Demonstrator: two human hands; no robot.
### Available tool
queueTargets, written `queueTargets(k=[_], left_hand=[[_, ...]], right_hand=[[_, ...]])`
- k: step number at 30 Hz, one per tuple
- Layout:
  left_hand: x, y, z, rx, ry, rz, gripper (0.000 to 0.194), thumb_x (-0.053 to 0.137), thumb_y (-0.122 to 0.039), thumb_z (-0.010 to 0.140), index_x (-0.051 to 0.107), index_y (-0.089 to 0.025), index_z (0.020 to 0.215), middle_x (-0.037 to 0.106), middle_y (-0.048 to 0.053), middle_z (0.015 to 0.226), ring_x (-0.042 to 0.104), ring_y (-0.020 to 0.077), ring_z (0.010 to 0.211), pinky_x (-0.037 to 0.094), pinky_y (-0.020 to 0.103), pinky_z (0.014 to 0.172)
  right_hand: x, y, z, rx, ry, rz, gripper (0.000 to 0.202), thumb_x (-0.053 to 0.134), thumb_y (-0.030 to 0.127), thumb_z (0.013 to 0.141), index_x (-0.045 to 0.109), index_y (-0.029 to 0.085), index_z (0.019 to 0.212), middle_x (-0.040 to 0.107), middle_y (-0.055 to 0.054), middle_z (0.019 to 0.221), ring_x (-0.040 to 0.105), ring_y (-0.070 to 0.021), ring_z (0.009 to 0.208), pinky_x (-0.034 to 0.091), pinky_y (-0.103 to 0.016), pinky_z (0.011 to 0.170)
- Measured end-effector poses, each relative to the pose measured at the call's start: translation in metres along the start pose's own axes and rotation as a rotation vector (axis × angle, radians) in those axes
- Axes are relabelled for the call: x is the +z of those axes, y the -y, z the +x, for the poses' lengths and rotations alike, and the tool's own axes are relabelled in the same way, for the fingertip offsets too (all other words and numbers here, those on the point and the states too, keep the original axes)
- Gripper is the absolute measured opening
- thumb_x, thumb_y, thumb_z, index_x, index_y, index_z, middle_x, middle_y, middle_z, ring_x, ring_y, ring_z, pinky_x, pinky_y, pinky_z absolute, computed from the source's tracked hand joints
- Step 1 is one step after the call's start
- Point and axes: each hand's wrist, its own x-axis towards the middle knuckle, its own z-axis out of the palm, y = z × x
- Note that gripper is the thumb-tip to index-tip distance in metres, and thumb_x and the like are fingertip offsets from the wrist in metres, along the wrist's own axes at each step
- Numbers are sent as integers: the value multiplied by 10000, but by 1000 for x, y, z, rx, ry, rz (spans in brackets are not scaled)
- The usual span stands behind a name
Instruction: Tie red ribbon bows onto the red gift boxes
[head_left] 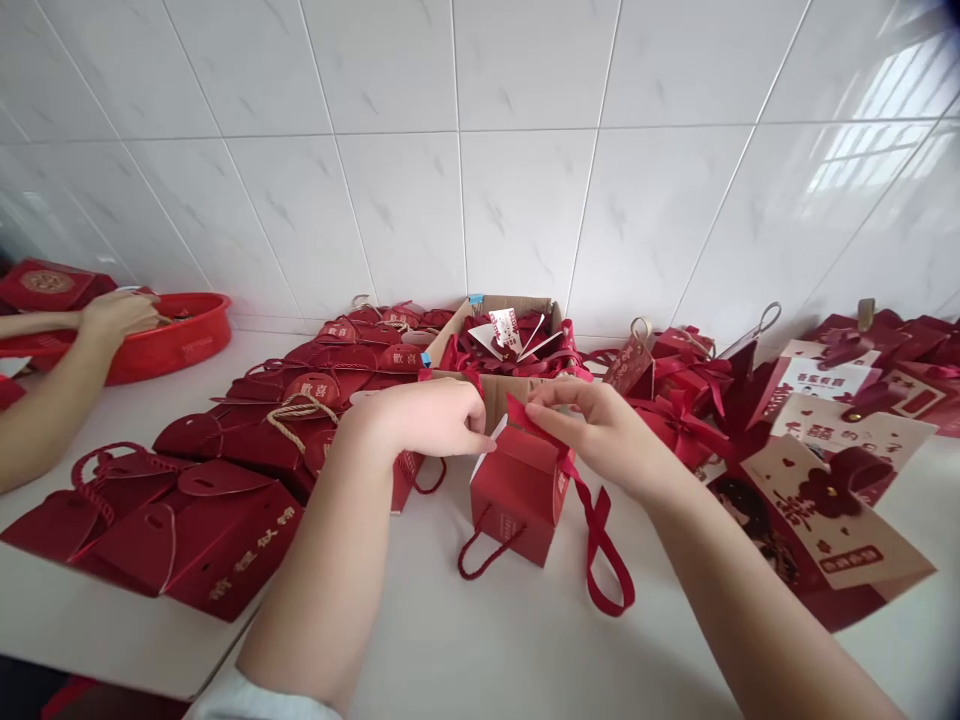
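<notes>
A small red gift box (517,500) stands upright on the table before me, with a twisted red cord handle (491,560) hanging down its front. My left hand (431,418) has its fingers curled and pinched at the white-lined edge of the box's top left side. Between the thumb and fingers of my right hand (592,425) is a red ribbon (534,425) lying over the top of the box. The ribbon's loose end hangs down the right side and curls onto the table. My fingers partly hide the box top.
Red boxes with cord handles (232,530) stand in rows at left. A cardboard carton (517,385) with ribbons and tags stands behind. Ribboned boxes (686,425) and printed card bags (840,510) are at right. Another person's hand (120,315) is over a red basin (191,350).
</notes>
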Motion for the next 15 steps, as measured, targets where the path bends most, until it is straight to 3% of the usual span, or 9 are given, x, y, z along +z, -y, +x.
queueTargets(k=[5,15], left_hand=[[2,3,7,46,1,36,331,457,-465,785,646,-208,696,634,28,650,461,138,475,263,275,444],[5,3,6,37,-60,-67,193,571,-349,717,655,-204,622,646,35,624,454,130,434,252,277,460]], right_hand=[[12,-15,10,103,56,-94,211,589,346,766,674,160,714,627,-75,1092,589,-222,937,443,-302,729],[19,-22,12,158,108,-87,155,604,279,727,667,167,640,627,-60,1146,612,-217,955,447,-311,801]])
